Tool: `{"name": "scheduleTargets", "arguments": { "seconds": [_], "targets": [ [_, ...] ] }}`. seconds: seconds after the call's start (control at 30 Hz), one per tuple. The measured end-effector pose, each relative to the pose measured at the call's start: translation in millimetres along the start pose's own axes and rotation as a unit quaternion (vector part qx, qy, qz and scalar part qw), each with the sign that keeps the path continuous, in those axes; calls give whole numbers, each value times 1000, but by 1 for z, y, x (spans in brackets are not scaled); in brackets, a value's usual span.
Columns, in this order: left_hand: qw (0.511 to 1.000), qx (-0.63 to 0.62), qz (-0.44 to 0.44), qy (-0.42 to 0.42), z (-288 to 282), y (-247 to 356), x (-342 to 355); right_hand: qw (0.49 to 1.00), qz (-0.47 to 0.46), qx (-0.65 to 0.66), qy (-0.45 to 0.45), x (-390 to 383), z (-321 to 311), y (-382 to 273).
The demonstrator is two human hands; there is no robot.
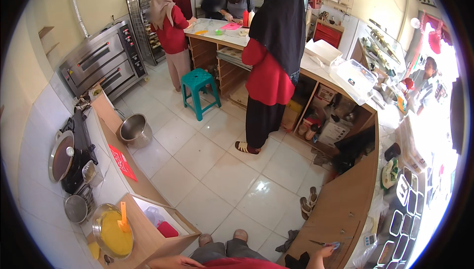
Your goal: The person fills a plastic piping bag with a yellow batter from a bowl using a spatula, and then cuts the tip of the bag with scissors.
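Wooden counters frame this small bakery kitchen, and the person wearing the camera sits between two of them, knees and bare toes over the white tiled floor point(217, 170). The right hand point(323, 252) reaches to the brown counter point(345, 195) on the right, its fingertips just beside a thin knife-like tool point(323, 243) lying flat there; the fingers look lightly bent, but I cannot tell whether they pinch the tool or only touch it. The left hand point(173, 261) barely shows at the lower edge, near a wooden box point(158, 239) beside the left counter, and whether it is spread or closed is hidden.

On that box sits a glass bowl point(112, 232) of yellow batter with an orange spatula point(123, 214) standing in it. Judging from this, the mixing looks largely done, while the rows of small empty moulds point(402, 214) on the far right counter suggest that filling is not yet begun.

Further off, a person in red and black point(271, 61) stands at the long worktop, another in a red top point(170, 27) works beside a green stool point(199, 82), and two more sit at the back. A deck oven point(101, 59) stands against the left wall, with a metal pot point(134, 129) on the floor near it.
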State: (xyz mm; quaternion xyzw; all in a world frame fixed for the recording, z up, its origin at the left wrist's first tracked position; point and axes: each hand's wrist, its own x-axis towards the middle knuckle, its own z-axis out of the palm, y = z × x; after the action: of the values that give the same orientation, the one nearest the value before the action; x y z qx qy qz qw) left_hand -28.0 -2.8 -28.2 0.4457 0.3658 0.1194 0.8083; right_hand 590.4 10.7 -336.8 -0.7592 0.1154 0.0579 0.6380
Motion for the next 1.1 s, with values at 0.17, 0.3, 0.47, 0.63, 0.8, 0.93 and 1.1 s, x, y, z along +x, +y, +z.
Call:
{"name": "scheduleTargets", "arguments": {
  "seconds": [0.17, 0.3, 0.47, 0.63, 0.8, 0.93, 1.1],
  "targets": [
    [997, -67, 11, 48, -5, 22, -80, 988, -69, -2, -140, -48, 8, -38],
    [991, -53, 57, 108, -11, 29, -121, 890, -180, -239, -342, -120, 8, -97],
    [975, -47, 100, 191, -7, 16, -162, 767, -188, -307, -532, -226, 4, -119],
    [956, -48, 136, 254, -7, 1, -200, 683, -126, -263, -670, -341, 0, -139],
    [937, -45, 169, 301, -8, -13, -233, 565, -58, -269, -777, -416, -14, -141],
    [923, -37, 189, 334, -7, -20, -255, 510, -122, -309, -794, -447, -24, -153],
    [911, -32, 214, 351, -5, -26, -267, 535, -87, -329, -773, -480, -25, -182]
  ]
}}
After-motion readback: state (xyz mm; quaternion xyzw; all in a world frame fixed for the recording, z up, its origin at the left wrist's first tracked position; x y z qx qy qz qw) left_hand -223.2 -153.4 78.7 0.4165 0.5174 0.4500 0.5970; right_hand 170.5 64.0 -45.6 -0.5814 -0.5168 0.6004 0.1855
